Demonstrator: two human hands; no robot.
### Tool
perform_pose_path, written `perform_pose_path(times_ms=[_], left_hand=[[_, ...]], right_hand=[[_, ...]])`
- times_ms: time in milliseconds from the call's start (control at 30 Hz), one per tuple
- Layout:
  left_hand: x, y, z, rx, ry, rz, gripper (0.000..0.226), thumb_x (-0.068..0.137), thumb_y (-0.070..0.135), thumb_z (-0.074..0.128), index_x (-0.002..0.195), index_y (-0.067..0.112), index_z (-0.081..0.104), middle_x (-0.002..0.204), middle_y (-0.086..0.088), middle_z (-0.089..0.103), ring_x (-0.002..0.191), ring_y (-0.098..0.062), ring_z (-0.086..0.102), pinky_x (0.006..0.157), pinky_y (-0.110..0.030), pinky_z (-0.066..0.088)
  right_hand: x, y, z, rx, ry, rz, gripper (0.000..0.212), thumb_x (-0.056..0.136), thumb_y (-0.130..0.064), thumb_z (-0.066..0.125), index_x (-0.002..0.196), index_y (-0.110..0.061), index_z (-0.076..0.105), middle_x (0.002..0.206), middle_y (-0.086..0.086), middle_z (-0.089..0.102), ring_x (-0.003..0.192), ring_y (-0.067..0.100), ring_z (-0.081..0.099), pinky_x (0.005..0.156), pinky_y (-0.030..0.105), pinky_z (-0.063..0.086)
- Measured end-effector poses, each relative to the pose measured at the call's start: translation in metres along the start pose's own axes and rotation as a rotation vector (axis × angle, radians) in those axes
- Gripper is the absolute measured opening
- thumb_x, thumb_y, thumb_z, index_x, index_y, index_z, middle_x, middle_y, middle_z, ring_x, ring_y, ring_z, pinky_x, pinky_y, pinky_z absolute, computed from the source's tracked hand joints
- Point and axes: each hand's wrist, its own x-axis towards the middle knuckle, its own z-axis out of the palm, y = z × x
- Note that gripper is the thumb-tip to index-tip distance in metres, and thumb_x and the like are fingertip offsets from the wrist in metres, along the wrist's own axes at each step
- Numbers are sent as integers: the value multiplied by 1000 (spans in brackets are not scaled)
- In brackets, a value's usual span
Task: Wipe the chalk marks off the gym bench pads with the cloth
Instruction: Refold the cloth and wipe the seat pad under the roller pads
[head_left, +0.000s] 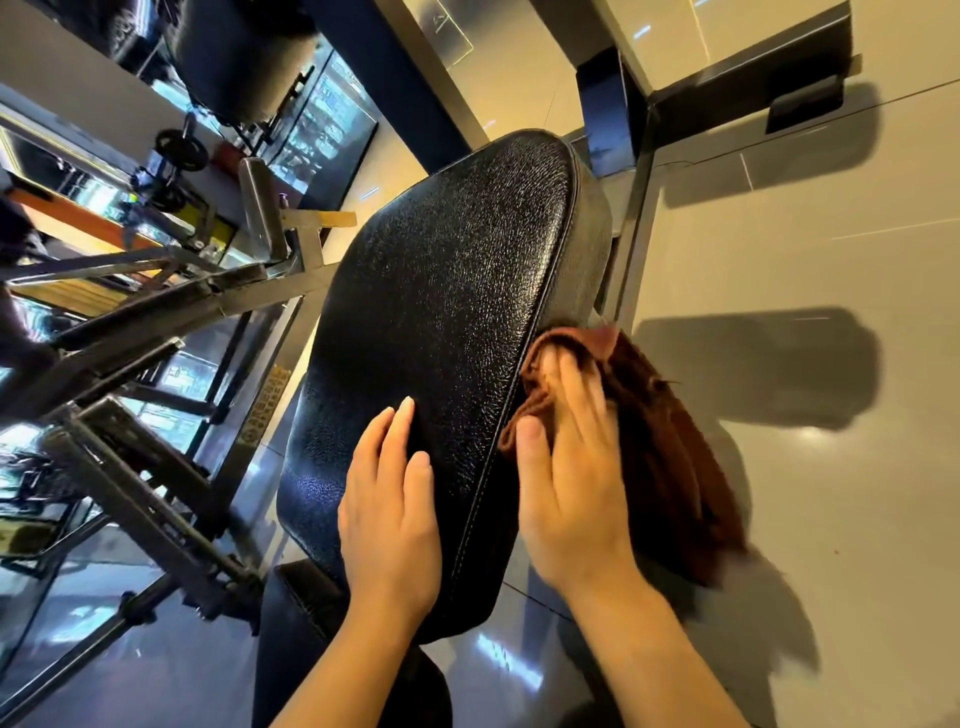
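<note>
So the black bench pad (447, 322) fills the middle of the view, long and tapering, running from near the bottom centre up to a rounded far end; the leather's grainy and shiny, and a stitched seam follows its right edge; can't spot any chalk on it from here. The left hand (389, 509) lies flat on the near part of the pad, fingers straight and close together, tips pointing up the pad; it holds nothing. The right hand (566, 488) is over at the pad's right edge, pressing the brown cloth (660, 457) against the side wall just past the seam; its fingers are blurred, so I can't tell how far they curl, but they look fairly straight and laid on the cloth; the thumb sits near the seam. Most of the cloth hangs loose off the right side, over the floor (810, 467). Right of the pad it's open shiny tile with only shadows on it; the left side is crowded with a metal frame (156, 291); a second dark pad (311, 623) sits just below the near end.
</note>
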Motion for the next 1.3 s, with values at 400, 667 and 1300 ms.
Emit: perform_pose_path(times_ms=[400,667,1300], left_hand=[[3,-2,2,8,-3,-5,48,80,56,17,128,57,24,149,17,33,129,9,26,107,-24,22],[3,-1,1,15,-12,-14,50,79,57,17,128,57,26,149,17,33,127,13,25,103,-21,19],[3,-1,1,17,-6,-10,52,80,57,18,131,53,27,148,17,34,127,13,25,107,-25,21]], right_hand=[[2,13,-9,85,8,-26,47,99,-37,30,145,-34,19,147,-33,16,144,-7,12,120,25,11],[54,5,-13,66,49,65,62,93,-45,25,149,-19,23,157,-4,27,147,15,20,120,26,13],[105,9,-20,15,102,32,55,100,-31,30,150,-8,29,158,7,29,148,20,20,117,16,10]])
